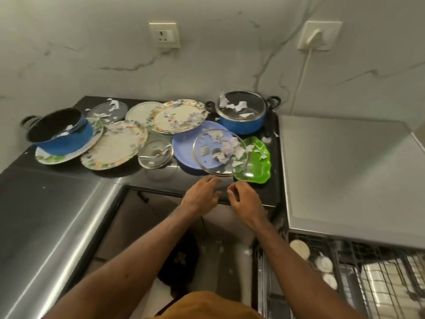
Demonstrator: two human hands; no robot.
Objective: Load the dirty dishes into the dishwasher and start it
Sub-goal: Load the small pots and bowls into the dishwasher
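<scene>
Reaching forward side by side over the near edge of the black counter (161, 180), both forearms bare and angled inward. Left hand (200, 199) palm down, fingers almost straight and a little spread, tips just beside the near rim of the large glass lid (207, 157); touching or not, cannot tell. Right hand (247, 201) close beside it, fingers loosely curled inward, gripping nothing. Large glass lid tilted, strewn with paper scraps (227, 148), lying across a blue plate (184, 148) and a green tray (255, 164). Further left, a small glass lid (155, 154), floral plates (115, 148) and a tipped blue pot (62, 134); far right, a lidded blue pot (241, 123). Dishwasher (345, 169) at right, wire rack (372, 279) showing below its grey top.
</scene>
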